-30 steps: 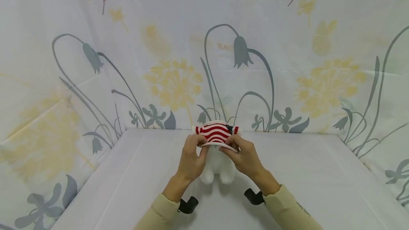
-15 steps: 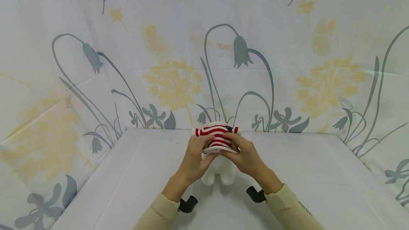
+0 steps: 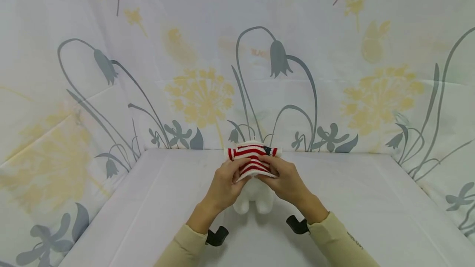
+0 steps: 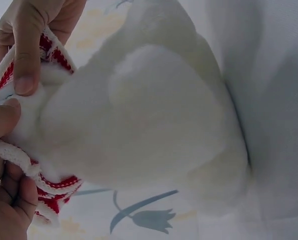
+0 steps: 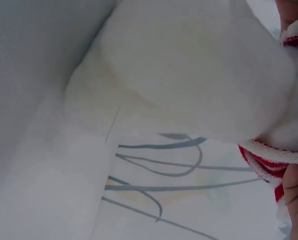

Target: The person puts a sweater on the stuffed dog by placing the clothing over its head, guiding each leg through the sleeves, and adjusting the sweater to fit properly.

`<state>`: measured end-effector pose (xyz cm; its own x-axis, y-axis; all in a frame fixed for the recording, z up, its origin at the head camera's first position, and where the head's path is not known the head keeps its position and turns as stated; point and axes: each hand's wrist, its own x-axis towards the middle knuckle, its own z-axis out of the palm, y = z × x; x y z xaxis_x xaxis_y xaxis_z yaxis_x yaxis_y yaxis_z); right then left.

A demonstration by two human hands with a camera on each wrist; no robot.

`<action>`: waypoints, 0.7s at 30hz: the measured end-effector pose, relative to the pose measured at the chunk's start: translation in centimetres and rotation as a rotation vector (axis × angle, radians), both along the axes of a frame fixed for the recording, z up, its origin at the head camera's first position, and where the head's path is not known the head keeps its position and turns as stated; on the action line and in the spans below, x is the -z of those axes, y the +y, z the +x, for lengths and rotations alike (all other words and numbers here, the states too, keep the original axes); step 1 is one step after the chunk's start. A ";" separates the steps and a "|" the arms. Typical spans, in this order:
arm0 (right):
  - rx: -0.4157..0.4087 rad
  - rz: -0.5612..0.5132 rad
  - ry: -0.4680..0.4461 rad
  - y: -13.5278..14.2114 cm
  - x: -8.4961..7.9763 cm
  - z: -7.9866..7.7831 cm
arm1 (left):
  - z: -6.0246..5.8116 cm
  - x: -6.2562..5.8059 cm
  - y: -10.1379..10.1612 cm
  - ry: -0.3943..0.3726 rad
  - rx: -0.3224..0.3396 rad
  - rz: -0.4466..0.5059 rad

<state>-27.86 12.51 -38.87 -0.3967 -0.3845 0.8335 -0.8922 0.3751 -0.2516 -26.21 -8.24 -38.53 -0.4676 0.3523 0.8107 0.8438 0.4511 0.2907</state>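
Observation:
A white plush toy (image 3: 253, 199) sits upright on the table, its two short legs toward me. Over its upper part lies a small red-and-white striped knitted sweater (image 3: 253, 151) with a dark patch near one sleeve. My left hand (image 3: 222, 182) pinches the left side of the white hem between thumb and fingers. On the right side of the hem, my right hand (image 3: 289, 180) grips in the same way. Both thumbs are under the hem, close to the plush, in the left wrist view. The toy's head is hidden by the sweater and hands.
The white table (image 3: 159, 217) meets a wall cloth (image 3: 208, 52) printed with grey and yellow flowers just behind the toy. Black curved pieces (image 3: 218, 236) are at both wrists, below the beige sleeves (image 3: 185, 242).
Both hands have shifted their grip inward along the hem, with fingers further up over the stripes. The hem has come down a little over the toy and now bends to a peak in the middle.

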 end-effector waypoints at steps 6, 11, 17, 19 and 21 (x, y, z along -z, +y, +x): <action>-0.009 0.092 -0.074 0.4 -0.3 0.4 | 0.2 -0.2 0.0 -0.053 0.013 -0.012; -0.059 0.024 -0.059 0.4 -0.7 0.5 | 0.2 -0.4 0.0 0.033 -0.001 0.046; -0.093 0.019 -0.018 0.2 -0.9 0.6 | 0.4 -0.6 0.0 0.030 0.010 0.073; -0.099 0.022 -0.018 0.1 -0.9 0.6 | 0.5 -0.6 0.0 0.032 0.014 0.069; -0.092 0.021 -0.012 0.0 -1.0 0.6 | 0.6 -0.7 0.1 0.042 0.014 0.066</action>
<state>-27.26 12.53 -37.91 -0.3685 -0.4372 0.8204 -0.9202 0.2971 -0.2549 -25.64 -8.16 -37.86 -0.4285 0.3035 0.8511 0.8618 0.4203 0.2840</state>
